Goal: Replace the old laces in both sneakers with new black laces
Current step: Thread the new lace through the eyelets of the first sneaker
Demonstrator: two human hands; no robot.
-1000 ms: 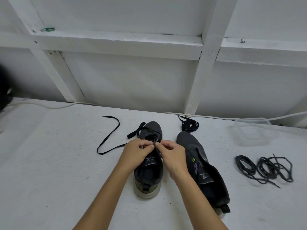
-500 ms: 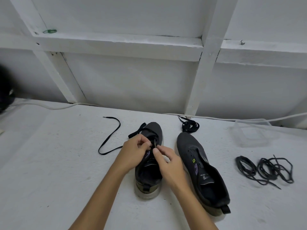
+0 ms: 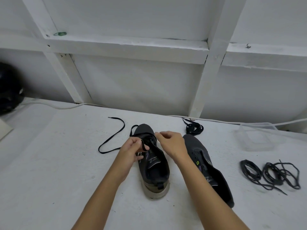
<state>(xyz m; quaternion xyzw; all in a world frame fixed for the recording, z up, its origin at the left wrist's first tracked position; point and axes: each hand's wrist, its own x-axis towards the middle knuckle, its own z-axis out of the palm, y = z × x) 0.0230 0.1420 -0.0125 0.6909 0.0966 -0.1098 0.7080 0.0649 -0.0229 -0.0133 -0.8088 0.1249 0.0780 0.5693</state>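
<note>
Two dark grey sneakers stand on the white table, toes pointing away from me. My left hand [image 3: 132,150] pinches a flat black lace [image 3: 114,136] at the left side of the left sneaker [image 3: 154,165], where a short loop of it sticks out between my fingers. The lace's long free end curls over the table to the left. My right hand [image 3: 171,143] hovers over that sneaker's right side with fingers loosely curled and nothing visible in them. The right sneaker [image 3: 207,165] lies beside it with no lace visible, its tongue open.
A bundled black lace [image 3: 194,127] lies behind the right sneaker. Two coiled dark laces [image 3: 269,175] rest at the right. A clear plastic container [image 3: 255,138] sits at the back right. A white cable runs along the wall. A dark round object [image 3: 8,88] is at far left.
Both hands were pinched together at the left sneaker's eyelets. Now my right hand has let go and lifted up and right, while my left hand has drawn the lace out to the left.
</note>
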